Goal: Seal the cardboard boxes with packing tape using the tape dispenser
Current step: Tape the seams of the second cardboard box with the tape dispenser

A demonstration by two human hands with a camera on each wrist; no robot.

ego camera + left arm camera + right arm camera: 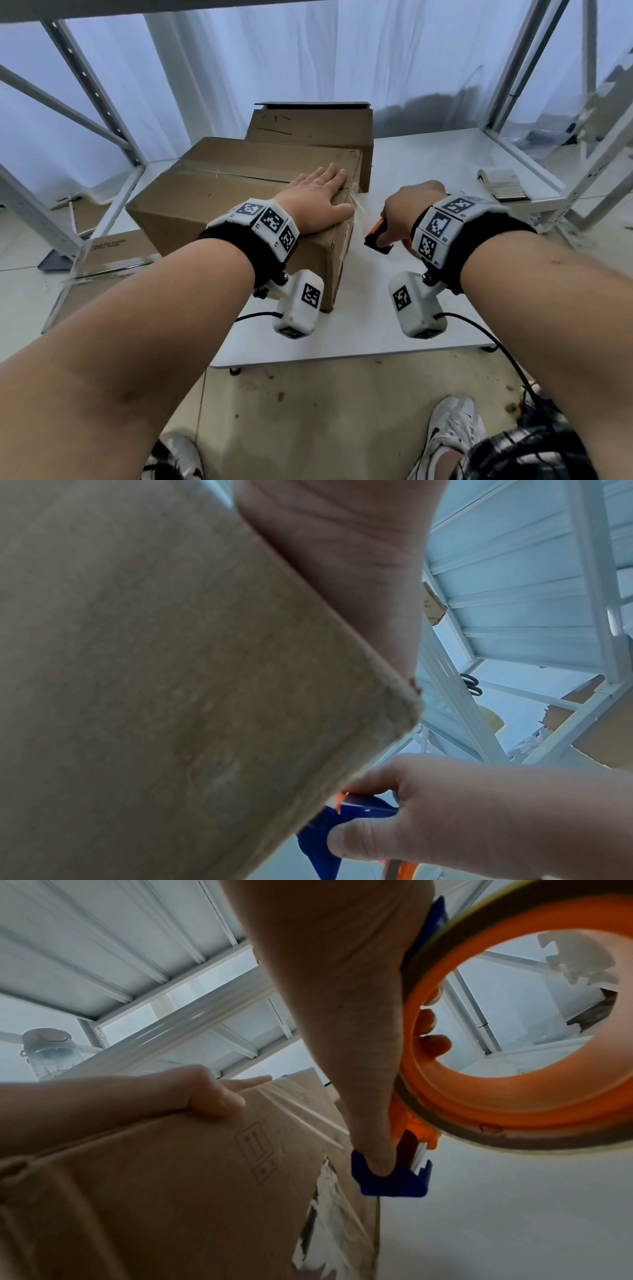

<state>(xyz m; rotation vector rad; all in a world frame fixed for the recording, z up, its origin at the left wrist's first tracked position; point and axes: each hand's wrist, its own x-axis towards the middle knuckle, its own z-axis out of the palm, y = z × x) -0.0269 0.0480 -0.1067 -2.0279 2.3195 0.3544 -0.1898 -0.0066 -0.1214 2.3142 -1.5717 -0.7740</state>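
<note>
Your right hand (pixel 407 212) grips the tape dispenser (pixel 507 1069), fingers curled through its orange ring and the thumb (pixel 369 1123) pressed down on the blue blade guard (pixel 390 1180). The dispenser hangs just beside the near right end of the closed cardboard box (pixel 219 209), apart from it. A clear strip of packing tape (pixel 308 1112) stretches taut from the box's top edge down toward the blade guard.

Your left hand (pixel 317 198) lies flat on the box top at its right end, fingers straight, the thumb (pixel 219 1102) lapped over the edge onto the end face. The box is plain brown corrugated board; its end face carries a printed arrow mark and torn white patches.

The box stands on the left part of the white table (pixel 421 164). A second, open-flapped carton (pixel 315 126) stands behind it, touching. A small flat stack (pixel 505 185) lies near the table's far right corner.
</note>
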